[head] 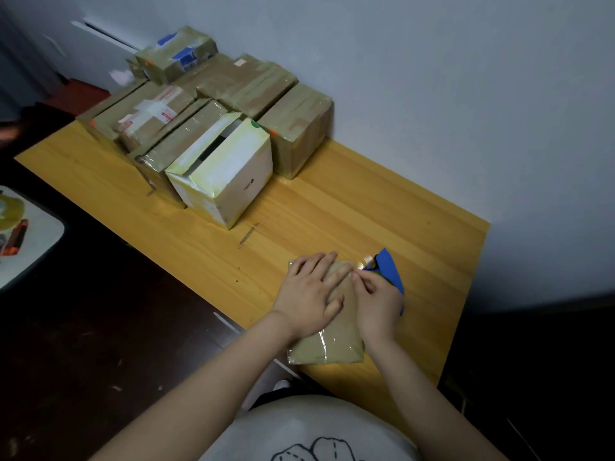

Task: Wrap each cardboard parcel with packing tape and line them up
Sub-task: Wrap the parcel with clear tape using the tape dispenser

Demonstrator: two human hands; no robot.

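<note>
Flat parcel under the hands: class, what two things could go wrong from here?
1. The flat parcel lies at the near edge of the table; pulling tape could drag it off.
2. Only the left hand presses it flat while the right hand works the blue tape dispenser, so the tape may wrinkle or stick askew.

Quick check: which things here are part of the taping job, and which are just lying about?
Job: parcel under left hand; tape dispenser in right hand; wrapped parcels stacked behind; white box.
Lying about: white tray at left; red object on it.
</note>
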